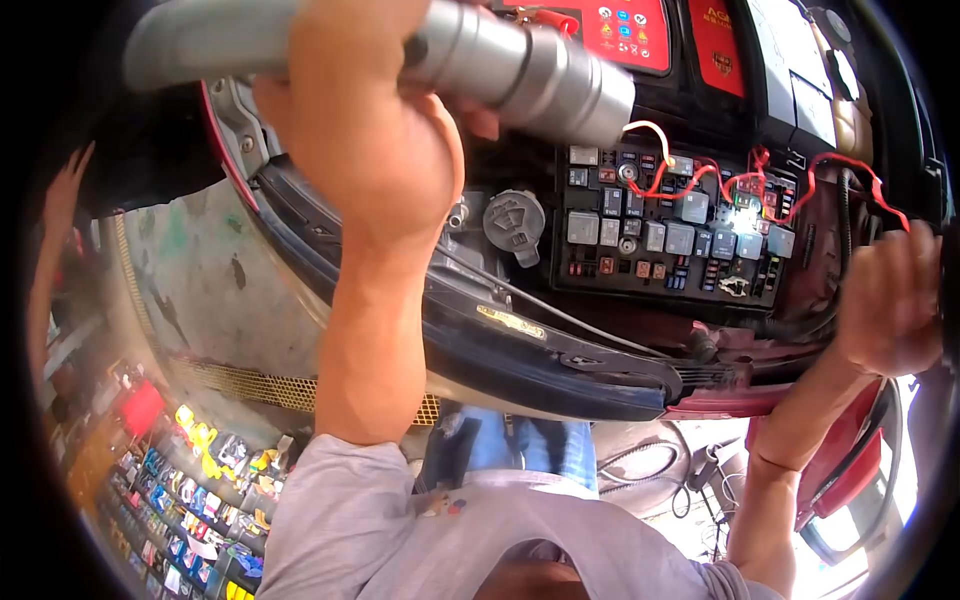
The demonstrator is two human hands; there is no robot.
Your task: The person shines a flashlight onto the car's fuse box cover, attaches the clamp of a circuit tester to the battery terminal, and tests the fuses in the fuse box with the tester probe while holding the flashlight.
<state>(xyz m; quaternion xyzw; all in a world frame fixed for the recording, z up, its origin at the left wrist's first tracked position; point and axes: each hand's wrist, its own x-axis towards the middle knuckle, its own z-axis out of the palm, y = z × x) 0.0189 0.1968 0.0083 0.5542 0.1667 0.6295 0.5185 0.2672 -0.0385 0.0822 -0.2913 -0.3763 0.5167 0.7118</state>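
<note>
My left hand (375, 150) is closed around a grey cylindrical tool (540, 80) with a ringed barrel; its kind is not clear. The wide end hangs over the upper left of an open fuse box (595, 258). Close to that end, a thin red wire (705, 175) starts and winds across the fuses and relays to the right. It reaches my right hand (890, 300), slightly blurred at the right edge, whose curled fingers appear to grip its end. A bright white spot lights part of the fuse box.
A red-labelled battery (630, 35) sits behind the fuse box. A grey round cap (514, 228) stands left of it. The car's dark front edge (540, 365) lies between my body and the engine bay. Several small packaged goods (190, 510) fill the lower left.
</note>
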